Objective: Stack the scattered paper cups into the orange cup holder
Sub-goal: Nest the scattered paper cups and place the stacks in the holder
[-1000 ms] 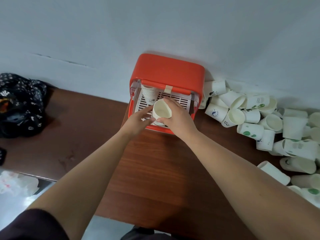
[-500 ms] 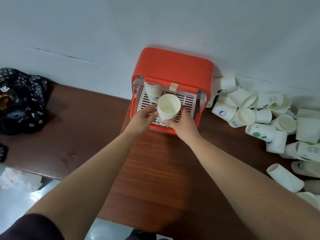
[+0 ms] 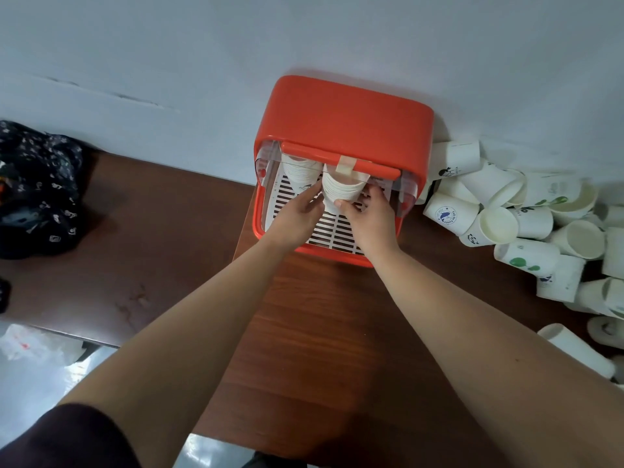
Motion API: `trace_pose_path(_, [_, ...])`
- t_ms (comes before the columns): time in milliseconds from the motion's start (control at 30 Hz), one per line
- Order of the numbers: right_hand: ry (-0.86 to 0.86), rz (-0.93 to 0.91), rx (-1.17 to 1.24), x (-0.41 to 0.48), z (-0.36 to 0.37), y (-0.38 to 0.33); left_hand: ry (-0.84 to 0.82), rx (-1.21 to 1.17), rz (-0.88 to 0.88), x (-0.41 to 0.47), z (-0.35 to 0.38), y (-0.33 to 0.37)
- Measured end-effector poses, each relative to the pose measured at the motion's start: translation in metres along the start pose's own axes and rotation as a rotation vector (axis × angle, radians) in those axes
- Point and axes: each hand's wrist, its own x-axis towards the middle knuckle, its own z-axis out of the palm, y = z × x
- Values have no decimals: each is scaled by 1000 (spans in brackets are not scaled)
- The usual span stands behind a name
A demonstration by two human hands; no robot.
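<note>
Centre frame, the right hand pinches the cup stack inside the orange cup holder; the left hand presses its side. The paper looks light and crushable: hold near the base, gently.

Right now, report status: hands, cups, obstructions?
Right hand grips cup stack in orange cup holder; left hand touches its side. Second stack sits beside it. Loose cups piled right, nothing blocking.

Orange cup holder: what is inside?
Inside: left stack and right stack of paper cups on a slatted tray. The right hand grips the right stack, the left hand touches it. The orange top hides the rear.
</note>
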Motion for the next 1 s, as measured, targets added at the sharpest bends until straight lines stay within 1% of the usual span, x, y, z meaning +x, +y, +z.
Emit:
trace_pose_path(200, [-15,-1,-35,11,3,-4,-15,4,18,8,0,3])
trace_pose_path(333, [-61,29,-83,5,-2,-8,10,77,12,3,-2,3])
trace_pose_path(433, [-105,-22,-177,-19,-22,-16,41,125,5,-10,-7,-1])
trace_pose_path(567, [-209,-74,-321,-68,-67,-8,-28,233,77,-35,-8,-2])
trace_pose_path(600, [-199,-64,-364,-77,-81,-1,-54,262,104,-39,-4,1])
trace_pose_path(700, [-83,12,-467,-95,-130,28,-135,341,207,-46,18,18])
trace_pose_path(867, [99,109,-581,-102,-218,62,-304,418,376,-42,84,74])
trace_pose_path(933, [156,131,-624,-97,-246,74,-331,430,395,-34,111,97])
trace_pose_path(1000, [196,131,-657,-88,-269,89,-310,456,420,-23,138,117])
